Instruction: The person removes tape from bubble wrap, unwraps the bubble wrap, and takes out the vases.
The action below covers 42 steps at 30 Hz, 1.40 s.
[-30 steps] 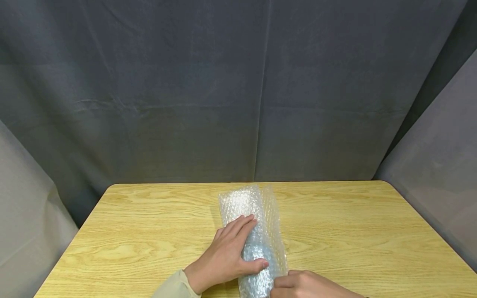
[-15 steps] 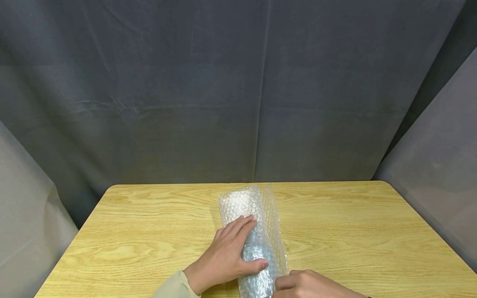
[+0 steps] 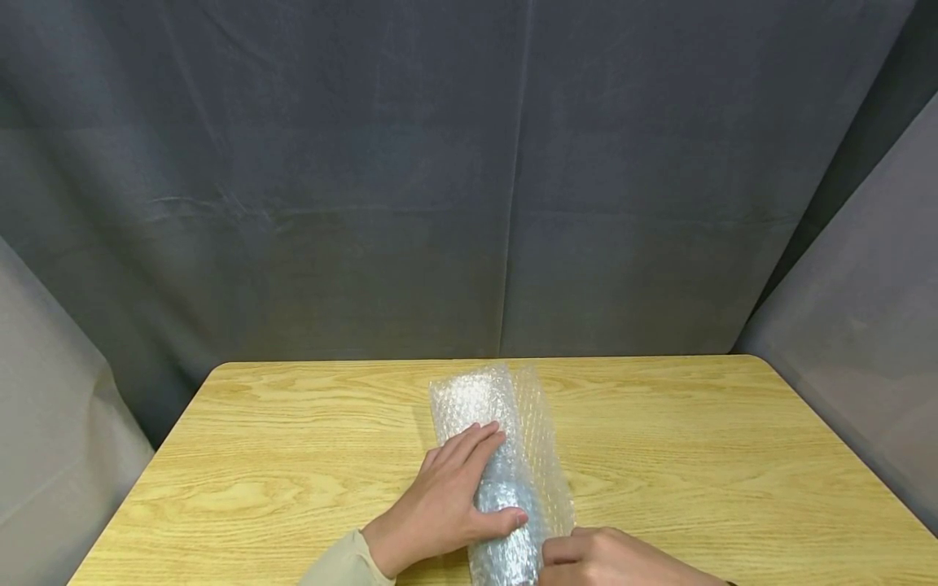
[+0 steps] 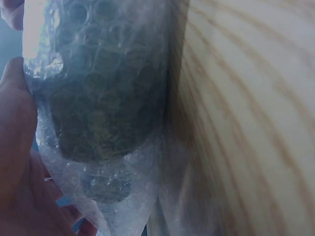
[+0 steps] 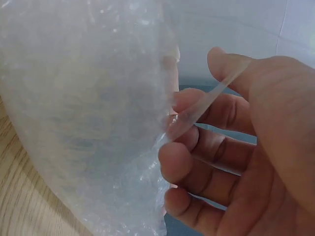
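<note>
A bubble-wrapped bundle (image 3: 509, 488) lies lengthwise on the wooden table, bluish in its near part. Through the wrap in the left wrist view shows a dark, rounded object (image 4: 103, 118). My left hand (image 3: 450, 500) rests on the bundle with fingers straight and thumb spread across it. At the near right edge of the wrap is my right hand (image 3: 601, 557), its fingers curled. A narrow clear strip, which looks like tape (image 5: 209, 101), stretches from the wrap edge to the thumb of that hand. A loose flap of bubble wrap (image 3: 545, 456) stands out along the bundle's right side.
The wooden table (image 3: 696, 448) extends to both sides of the bundle, with rounded far corners. Behind it hangs a dark grey curtain (image 3: 366, 203). Pale cloth panels (image 3: 865, 342) stand at left and right.
My right hand has shifted slightly to the right, and the near part of the wrap flap has spread outward with it. My left hand has stayed in place.
</note>
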Available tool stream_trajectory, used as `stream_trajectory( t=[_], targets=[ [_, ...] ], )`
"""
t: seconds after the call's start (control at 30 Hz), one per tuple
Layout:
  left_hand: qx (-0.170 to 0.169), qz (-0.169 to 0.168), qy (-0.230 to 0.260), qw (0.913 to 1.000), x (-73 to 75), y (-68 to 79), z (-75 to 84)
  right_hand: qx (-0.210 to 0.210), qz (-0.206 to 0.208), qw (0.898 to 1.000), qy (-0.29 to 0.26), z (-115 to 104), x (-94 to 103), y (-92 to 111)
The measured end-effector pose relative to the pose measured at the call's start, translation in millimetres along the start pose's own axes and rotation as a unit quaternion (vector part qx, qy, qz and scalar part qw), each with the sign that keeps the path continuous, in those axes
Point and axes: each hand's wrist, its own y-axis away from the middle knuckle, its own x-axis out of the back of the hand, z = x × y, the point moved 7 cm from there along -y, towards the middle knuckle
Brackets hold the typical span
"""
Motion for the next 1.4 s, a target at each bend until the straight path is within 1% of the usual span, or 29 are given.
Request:
stream_trajectory(
  t=[0.13,0.23,0.37,0.47,0.6,0.7,0.9,1.03,1.2,1.27,1.4],
  targets=[
    [0.001,0.001,0.002,1.0,-0.3,-0.1,-0.2,-0.006,0.006,1.0,0.016,-1.8,3.6,-1.7],
    [0.001,0.0,0.003,1.0,-0.4,0.0,-0.3,-0.023,0.004,1.0,0.006,-1.9,5.6,-2.6],
    [0.003,-0.003,0.008,1.0,0.0,0.0,-0.6,-0.036,0.01,0.999,-0.002,-0.7,8.3,-2.2],
    [0.004,-0.006,0.013,0.9999,0.2,-0.2,-0.8,-0.055,0.016,0.998,0.002,2.5,11.6,0.4],
    [0.004,-0.006,0.013,0.9999,0.2,0.0,-0.4,-0.103,0.014,0.994,-0.023,8.8,16.8,5.8],
    [0.003,-0.003,0.01,0.9999,0.4,0.2,0.3,-0.121,0.017,0.992,-0.041,10.7,21.8,8.6],
    [0.0,0.003,0.005,1.0,0.7,-0.1,0.7,-0.158,0.028,0.986,-0.043,11.7,34.8,12.0],
    [-0.001,0.003,0.007,1.0,0.3,0.4,0.8,-0.184,0.021,0.981,-0.05,13.7,41.5,14.9],
    [0.002,0.001,0.009,1.0,0.3,0.7,1.2,-0.229,0.009,0.971,-0.072,18.1,47.3,21.0],
    [0.0,0.002,0.009,1.0,0.6,0.7,1.6,-0.233,0.013,0.97,-0.067,18.1,51.0,23.3],
    [-0.004,0.004,0.009,0.9999,2.0,0.1,2.4,-0.217,0.042,0.974,-0.038,16.2,61.1,27.4]
  ],
)
